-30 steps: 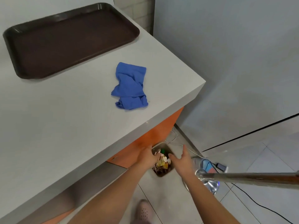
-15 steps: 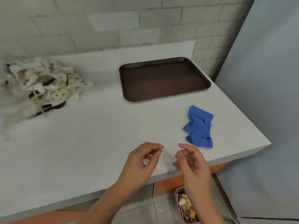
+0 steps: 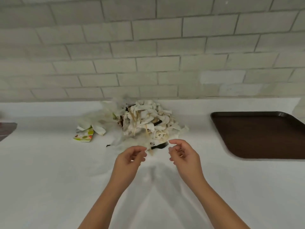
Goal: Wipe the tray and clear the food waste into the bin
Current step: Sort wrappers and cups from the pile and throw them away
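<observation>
Sprawling crumpled waste (image 3: 148, 119) near rectangular tray (image 3: 257, 134).

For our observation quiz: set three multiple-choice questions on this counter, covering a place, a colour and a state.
1. The tray lies where from the waste pile? A left; B right; C underneath.
2. The fork is what colour? A white; B blue; C black.
3. The left hand and right hand hold what? A nothing; B a cloth; C the fork.
Answers: B, tray sits right of the waste pile, apart; C, black prongs against the white counter; A, both hands hover empty, fingers loosely curled.
</observation>
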The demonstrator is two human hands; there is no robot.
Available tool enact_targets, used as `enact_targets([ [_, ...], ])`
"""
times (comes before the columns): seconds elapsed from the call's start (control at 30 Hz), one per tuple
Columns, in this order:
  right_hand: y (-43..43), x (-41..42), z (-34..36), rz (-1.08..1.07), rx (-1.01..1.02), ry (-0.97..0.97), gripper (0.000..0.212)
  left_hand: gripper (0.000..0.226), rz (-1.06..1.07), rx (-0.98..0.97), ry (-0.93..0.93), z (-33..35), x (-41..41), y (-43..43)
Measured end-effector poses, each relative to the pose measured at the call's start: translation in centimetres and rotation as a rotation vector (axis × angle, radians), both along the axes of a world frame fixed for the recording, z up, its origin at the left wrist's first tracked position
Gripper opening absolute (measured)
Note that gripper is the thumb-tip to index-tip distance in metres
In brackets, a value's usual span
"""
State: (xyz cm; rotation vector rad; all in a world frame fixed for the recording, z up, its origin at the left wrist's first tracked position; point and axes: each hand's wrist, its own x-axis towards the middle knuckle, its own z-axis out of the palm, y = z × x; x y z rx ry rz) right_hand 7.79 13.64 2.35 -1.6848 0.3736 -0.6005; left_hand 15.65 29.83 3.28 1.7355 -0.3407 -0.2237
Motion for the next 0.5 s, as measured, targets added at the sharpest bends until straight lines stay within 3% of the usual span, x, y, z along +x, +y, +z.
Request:
enact_targets([
  [0.17,5.3,11.6,0.5,0.027,-0.129,0.009,0.017,0.016,0.047,0.024,0.009,0.1,9.3,6.5],
  [0.27,7.7,18.0,0.1,0.054,-0.32,0.09,0.011,0.018,0.088,0.079,0.015,-0.7,14.6,9.3],
  [0.43,9.6,27.6,-1.1,0.09,-0.95,0.303,0.023,0.008,0.228,0.312,-0.084,-2.9,23.1,12.5],
  [0.5,10.0,30.7,-1.7,0.132,-1.152,0.432,0.028,0.018,0.283,0.455,-0.116,-4.5,26.1,13.4],
])
